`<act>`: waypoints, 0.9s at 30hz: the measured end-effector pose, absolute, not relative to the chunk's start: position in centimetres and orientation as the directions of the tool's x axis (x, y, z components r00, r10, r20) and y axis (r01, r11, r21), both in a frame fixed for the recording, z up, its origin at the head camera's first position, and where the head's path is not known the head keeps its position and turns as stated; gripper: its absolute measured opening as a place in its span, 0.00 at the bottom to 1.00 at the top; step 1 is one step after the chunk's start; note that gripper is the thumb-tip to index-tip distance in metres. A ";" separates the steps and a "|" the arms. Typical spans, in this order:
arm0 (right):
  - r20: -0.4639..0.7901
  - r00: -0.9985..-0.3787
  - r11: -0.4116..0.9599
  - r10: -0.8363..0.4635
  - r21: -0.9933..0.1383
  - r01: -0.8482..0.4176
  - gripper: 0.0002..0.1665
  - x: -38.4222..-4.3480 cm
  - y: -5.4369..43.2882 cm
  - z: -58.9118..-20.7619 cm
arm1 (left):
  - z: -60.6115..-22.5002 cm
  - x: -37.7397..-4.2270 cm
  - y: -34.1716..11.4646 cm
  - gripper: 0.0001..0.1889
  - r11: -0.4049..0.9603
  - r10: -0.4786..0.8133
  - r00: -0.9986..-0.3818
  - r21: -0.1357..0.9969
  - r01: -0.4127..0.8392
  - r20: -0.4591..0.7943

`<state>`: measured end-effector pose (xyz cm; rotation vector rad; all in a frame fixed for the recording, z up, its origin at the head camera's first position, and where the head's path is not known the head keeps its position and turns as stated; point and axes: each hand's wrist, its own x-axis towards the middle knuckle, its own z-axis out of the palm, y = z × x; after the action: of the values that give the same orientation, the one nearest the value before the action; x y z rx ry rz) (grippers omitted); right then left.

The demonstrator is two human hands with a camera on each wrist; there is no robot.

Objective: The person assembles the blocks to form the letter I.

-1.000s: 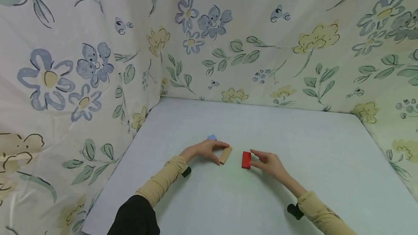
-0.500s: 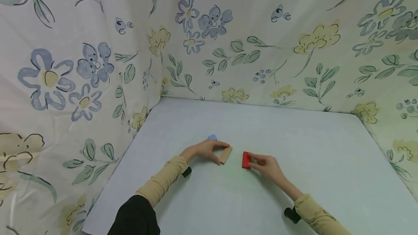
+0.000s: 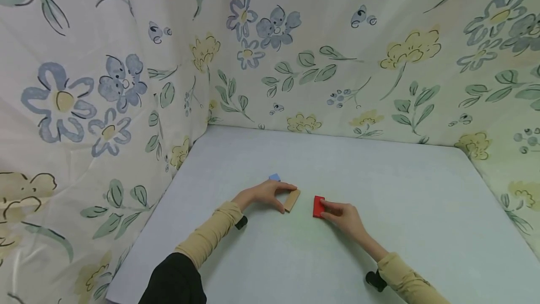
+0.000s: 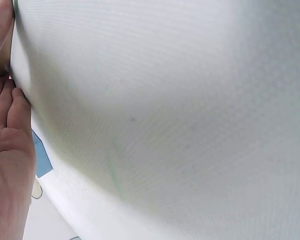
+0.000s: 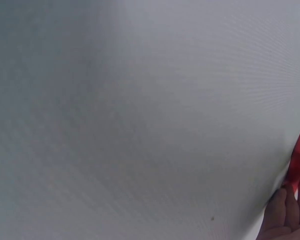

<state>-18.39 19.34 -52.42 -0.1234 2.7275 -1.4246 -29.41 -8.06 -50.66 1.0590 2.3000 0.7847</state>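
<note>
A plain wooden block lies on the white tabletop, tilted slightly. My left hand pinches it, index finger at the far end and thumb at the near end. To its right is a red block, which my right hand grips between thumb and fingers along its right side. Behind the left hand a blue block shows only in part. In the left wrist view a sliver of the wooden block appears between thumb and fingers. The right wrist view shows the red block at its right edge, against the fingertips.
The white table ends at a floral curtain behind and on both sides. Black wrist cameras hang below both forearms, one by the left cuff and one by the right cuff.
My right hand has closed its thumb and fingers onto the red block, its forearm shifting slightly left. The left hand and the wooden block have stayed put.
</note>
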 end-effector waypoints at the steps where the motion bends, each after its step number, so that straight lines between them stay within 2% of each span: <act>1: -0.015 -0.995 0.568 -0.100 -0.821 -0.045 0.23 -18.4 19.4 -52.4 | -50.6 -29.4 -8.0 0.41 0.535 0.792 -0.582 0.671 0.513 -0.186; 27: 0.007 -0.994 0.604 -0.108 -0.794 -0.071 0.24 -18.5 19.5 -52.5 | -50.9 -29.2 -8.0 0.41 0.540 0.777 -0.606 0.672 0.506 -0.169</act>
<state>-18.52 19.51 -52.50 -0.1555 2.7759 -1.3714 -29.22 -7.98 -50.90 1.0419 2.3278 0.8075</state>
